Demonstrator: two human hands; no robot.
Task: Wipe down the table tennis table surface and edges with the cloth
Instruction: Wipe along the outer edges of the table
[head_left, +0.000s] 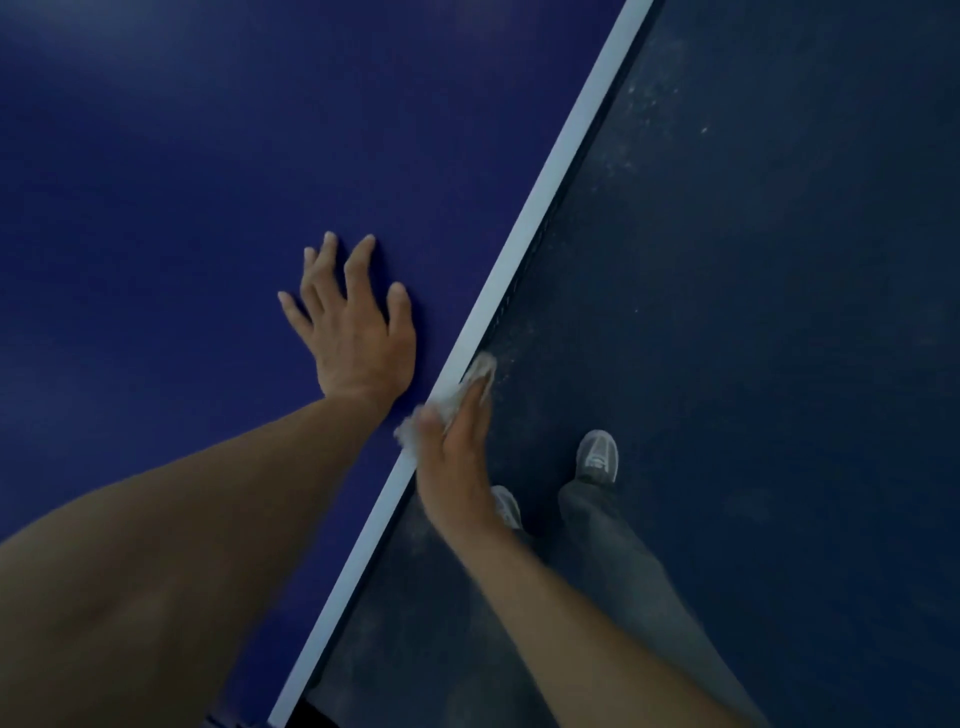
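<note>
Here the right hand (457, 462) grips the white cloth (478, 369) against the white edge of the table (182, 156), thumb on top, fingers down the side. The left hand (358, 338) lies flat on the blue top nearby, fingers spread.

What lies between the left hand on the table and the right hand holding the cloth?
Only a bare strip of blue table and its white edge line, seen in the head view.

Dusty dark floor (779, 260), grey shoes (597, 457), grey trousers (613, 545).
</note>
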